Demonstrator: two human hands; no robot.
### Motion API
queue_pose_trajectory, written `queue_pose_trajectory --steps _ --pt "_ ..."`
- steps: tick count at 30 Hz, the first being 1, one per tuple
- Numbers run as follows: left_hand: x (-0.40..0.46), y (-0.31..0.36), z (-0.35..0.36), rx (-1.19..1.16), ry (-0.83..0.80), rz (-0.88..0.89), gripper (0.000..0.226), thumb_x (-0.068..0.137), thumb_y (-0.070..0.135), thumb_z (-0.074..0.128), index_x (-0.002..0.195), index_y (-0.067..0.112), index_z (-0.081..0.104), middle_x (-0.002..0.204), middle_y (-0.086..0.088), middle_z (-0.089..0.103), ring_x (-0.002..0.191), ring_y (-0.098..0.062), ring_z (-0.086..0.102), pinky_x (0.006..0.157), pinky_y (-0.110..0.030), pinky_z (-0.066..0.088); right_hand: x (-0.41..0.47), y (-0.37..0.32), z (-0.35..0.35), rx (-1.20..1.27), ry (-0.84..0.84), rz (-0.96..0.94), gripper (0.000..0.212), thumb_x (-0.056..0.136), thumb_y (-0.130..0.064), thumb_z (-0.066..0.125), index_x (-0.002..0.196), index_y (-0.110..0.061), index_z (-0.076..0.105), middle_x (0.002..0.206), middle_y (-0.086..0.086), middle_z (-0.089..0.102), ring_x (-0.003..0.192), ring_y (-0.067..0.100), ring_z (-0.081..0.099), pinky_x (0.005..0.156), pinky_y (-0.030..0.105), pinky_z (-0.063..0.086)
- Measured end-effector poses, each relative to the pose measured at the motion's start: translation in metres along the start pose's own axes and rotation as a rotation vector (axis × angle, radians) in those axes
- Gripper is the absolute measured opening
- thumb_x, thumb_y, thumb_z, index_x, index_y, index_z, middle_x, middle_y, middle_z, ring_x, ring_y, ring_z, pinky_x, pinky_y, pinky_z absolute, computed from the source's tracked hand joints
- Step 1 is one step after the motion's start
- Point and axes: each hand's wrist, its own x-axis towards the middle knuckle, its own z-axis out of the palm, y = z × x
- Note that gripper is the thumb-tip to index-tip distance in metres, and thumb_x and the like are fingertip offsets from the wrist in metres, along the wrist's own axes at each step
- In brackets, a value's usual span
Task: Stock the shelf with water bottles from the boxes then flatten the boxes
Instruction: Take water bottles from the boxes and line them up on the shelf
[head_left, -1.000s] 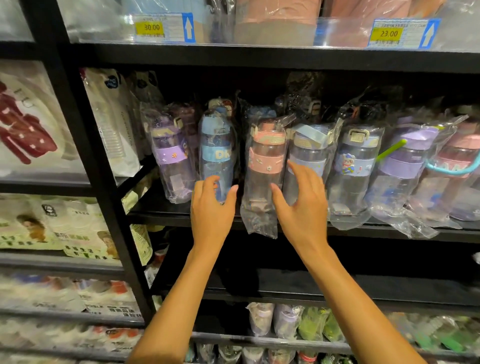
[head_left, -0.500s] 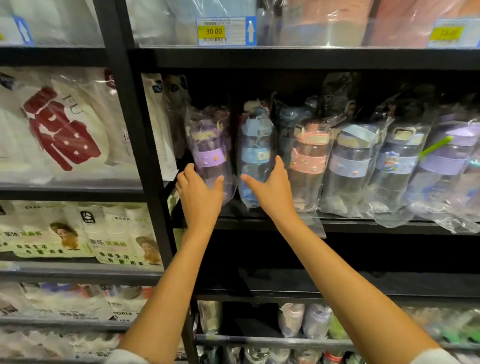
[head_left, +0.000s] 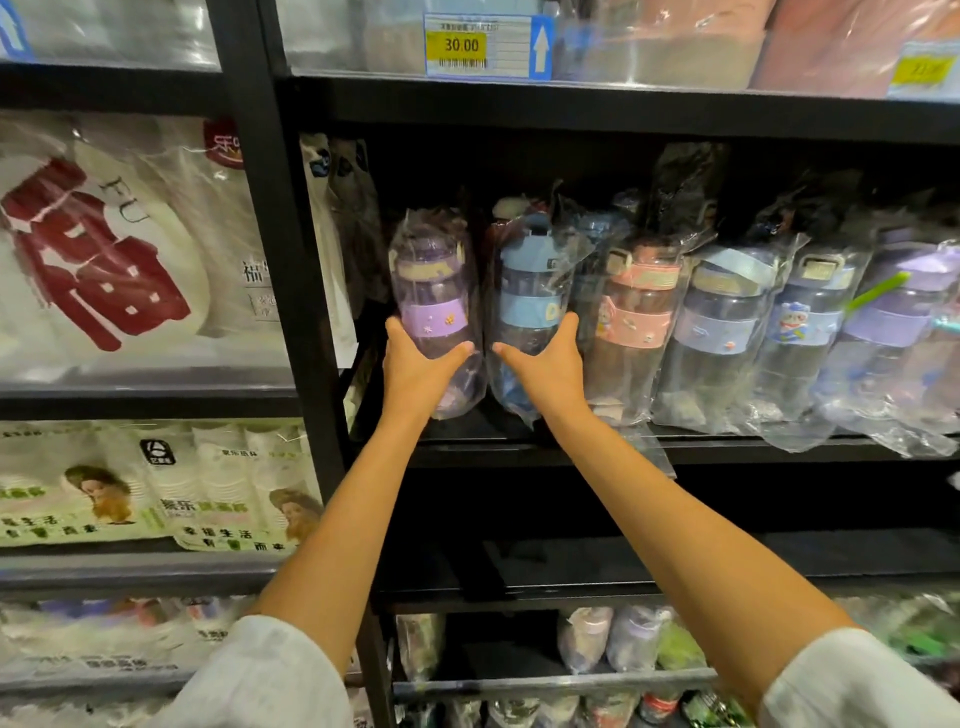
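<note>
My left hand (head_left: 418, 371) grips the lower body of the purple bottle (head_left: 434, 306) — thumb on its right side, fingers on its left — where it stands upright in its clear wrap at the left end of the row on the black shelf (head_left: 675, 451). My right hand (head_left: 550, 364) cups the blue bottle (head_left: 530, 306) just beside it in the same way, thumb toward the purple one and fingers reaching up its right side, so the two thumbs nearly meet. Further right the pink bottle (head_left: 636, 322) and more wrapped bottles stand in line, untouched by either hand.
</note>
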Motion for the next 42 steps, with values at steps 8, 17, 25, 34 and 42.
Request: queue_pose_trajectory --steps 8,17,25,34,42 --pt "-0.008 -0.009 -0.004 0.027 -0.026 0.092 0.088 0.077 0.041 0.087 0.146 0.025 0.035 0.141 -0.001 0.055 0.125 -0.021 0.057 0.097 -0.033 0.051 -0.008 0.012 -0.007 -0.007 -0.028 -0.077 0.079 0.083 -0.032 0.085 0.144 -0.029 0.035 0.138 -0.007 0.057 0.123 0.015 0.057 0.098 0.033 0.050" --pt "-0.017 -0.006 -0.012 -0.001 -0.056 0.084 0.094 0.078 0.041 0.088 0.152 0.025 0.032 0.145 -0.002 0.052 0.131 -0.022 0.054 0.097 -0.031 0.047 -0.018 0.009 -0.014 0.035 -0.067 -0.080 0.091 0.084 -0.029 0.086 0.154 -0.029 0.028 0.144 -0.010 0.052 0.128 0.011 0.052 0.105 0.032 0.046" --pt "-0.024 0.001 -0.019 -0.021 -0.069 0.055 0.130 0.070 0.055 0.091 0.164 0.029 0.005 0.164 -0.002 0.036 0.147 -0.024 0.042 0.116 -0.043 0.042 -0.021 0.003 -0.019 0.035 -0.102 -0.051 0.107 0.075 -0.046 0.090 0.157 -0.031 0.022 0.152 -0.004 0.046 0.139 0.018 0.046 0.110 0.037 0.044" --pt "-0.043 0.005 -0.032 0.046 -0.044 -0.004 0.130 0.076 0.058 0.086 0.166 0.028 -0.003 0.172 -0.006 0.019 0.155 -0.028 0.029 0.121 -0.048 0.034 -0.041 -0.009 -0.031 -0.130 -0.102 -0.034 0.115 0.080 -0.058 0.082 0.165 -0.021 0.014 0.166 0.000 0.031 0.151 0.023 0.032 0.121 0.049 0.037" --pt "-0.088 0.007 -0.048 0.224 -0.050 0.013 0.107 0.092 0.057 0.070 0.167 0.022 0.003 0.173 -0.007 0.014 0.158 -0.027 0.019 0.123 -0.044 0.027 -0.078 -0.007 -0.048 -0.379 -0.099 -0.109 0.076 0.087 -0.070 0.060 0.145 -0.023 0.047 0.141 0.000 0.057 0.133 0.021 0.051 0.104 0.043 0.050"
